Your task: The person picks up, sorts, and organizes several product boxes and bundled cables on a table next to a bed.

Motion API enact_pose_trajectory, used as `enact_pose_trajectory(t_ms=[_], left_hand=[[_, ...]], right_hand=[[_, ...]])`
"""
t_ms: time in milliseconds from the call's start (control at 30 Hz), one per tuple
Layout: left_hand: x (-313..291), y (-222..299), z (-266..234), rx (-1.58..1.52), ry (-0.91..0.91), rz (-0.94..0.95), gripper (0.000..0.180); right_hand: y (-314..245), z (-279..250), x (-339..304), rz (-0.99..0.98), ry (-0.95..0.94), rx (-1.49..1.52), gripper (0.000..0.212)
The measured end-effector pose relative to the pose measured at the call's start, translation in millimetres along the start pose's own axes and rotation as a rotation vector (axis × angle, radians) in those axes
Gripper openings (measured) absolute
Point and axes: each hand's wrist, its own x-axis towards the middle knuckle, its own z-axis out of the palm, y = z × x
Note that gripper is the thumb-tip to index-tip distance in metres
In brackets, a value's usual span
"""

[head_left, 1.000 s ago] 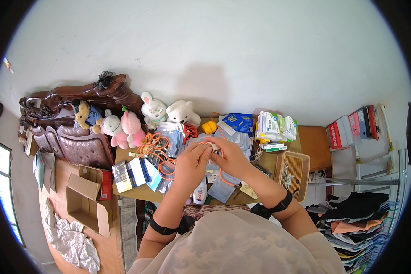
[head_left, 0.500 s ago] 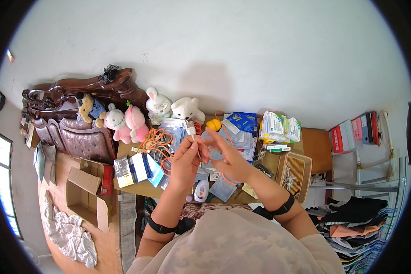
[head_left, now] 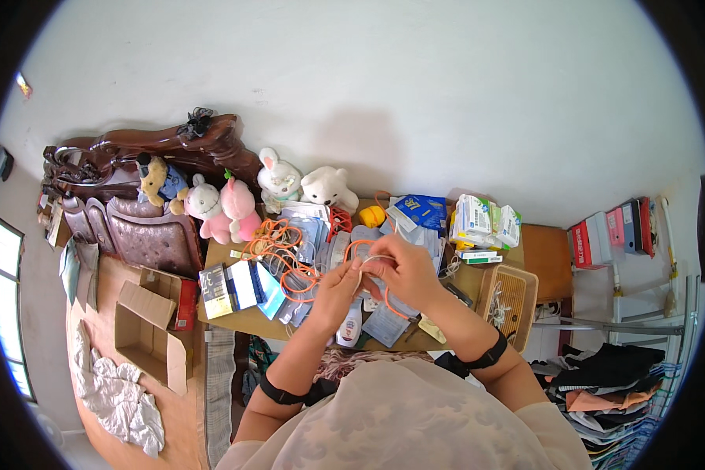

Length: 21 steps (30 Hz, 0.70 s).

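Observation:
My left hand (head_left: 338,293) and my right hand (head_left: 409,276) meet over the middle of the cluttered table. Both are closed, fingertips pinching a thin white cable (head_left: 379,258) that makes a small loop between them. The cable's plug end is mostly hidden by my fingers. Beneath and around my hands run orange cords (head_left: 298,280) and several clear plastic packets (head_left: 387,325). Just below my left hand lies a white bottle (head_left: 349,326).
Plush toys (head_left: 279,182) line the table's back left. Boxes and booklets (head_left: 217,291) lie at the left, white-and-yellow packs (head_left: 473,221) at the back right. A tan basket (head_left: 529,301) with white cables stands at the right edge. An open cardboard box (head_left: 142,342) sits farther left.
My hands have come together and shifted slightly right and down. My right hand, spread before, has closed on the white cable. The white plug that stood above my left hand no longer shows there.

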Motion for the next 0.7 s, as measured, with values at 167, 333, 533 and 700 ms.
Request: enact_pose_trajectory(t_ms=[167,333,533,700], left_hand=[[-1.0,0.1,-3.3,-0.179,-0.236,-0.019,0.046],[-4.9,0.2,-15.6,-0.292,-0.23,-0.032,0.042],[9.6,-12.6,-41.4,-1.107,-0.144,0.225,0.037],[11.7,-4.0,-24.6,-1.19,-0.12,0.109,0.036]], right_hand=[[10.3,-1.9,-3.9,0.145,-0.086,0.079,0.029],[17.5,-13.5,-1.9,0.072,-0.294,0.074,0.023],[38.1,-15.7,-7.3,0.316,-0.298,0.174,0.024],[46.0,23.4,-17.9,0.12,-0.404,0.248,0.026]])
